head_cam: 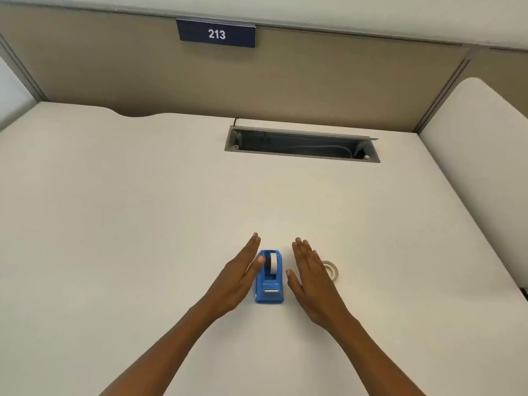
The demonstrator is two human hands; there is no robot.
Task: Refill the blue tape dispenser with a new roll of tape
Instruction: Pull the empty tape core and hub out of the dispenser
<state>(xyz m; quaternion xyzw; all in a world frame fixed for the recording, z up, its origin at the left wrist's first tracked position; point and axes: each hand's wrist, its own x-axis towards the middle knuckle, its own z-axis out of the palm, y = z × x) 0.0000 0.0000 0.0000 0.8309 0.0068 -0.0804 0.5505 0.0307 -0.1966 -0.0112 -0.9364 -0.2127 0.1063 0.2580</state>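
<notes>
A: Log the layout, left to right?

B: Left hand (240, 277) was flat, fingers straight and together, holding nothing. Its thumb tip lay at or against the upper left flank of the blue tape dispenser (269, 278); actual contact could not be confirmed. The dispenser stood on the white desk (114, 210) between both hands, a white roll (273, 262) seated in its cradle.

A: Long axis?

B: It ran away from the person: cradle end far, cutter end near. Both palms lay roughly parallel to it, one on each side.

A: And on the right?

B: Right hand (311, 278) was likewise flat and empty, with a visible strip of desk between it and the dispenser's right flank. Just beyond it the spare roll of tape (331, 270) lay flat on the desk, partly hidden behind the fingers.

A: Nearer hand?

B: Left to the dispenser, right to the spare roll. Judgement: refill not yet begun, since the seated roll has yet to come out. The split suggests left steadying the body while right lifts the roll, then takes the spare beside it.

A: Background?

B: Open cable tray (303, 145) farther back; sign "213" (216, 33) on the partition.
</notes>
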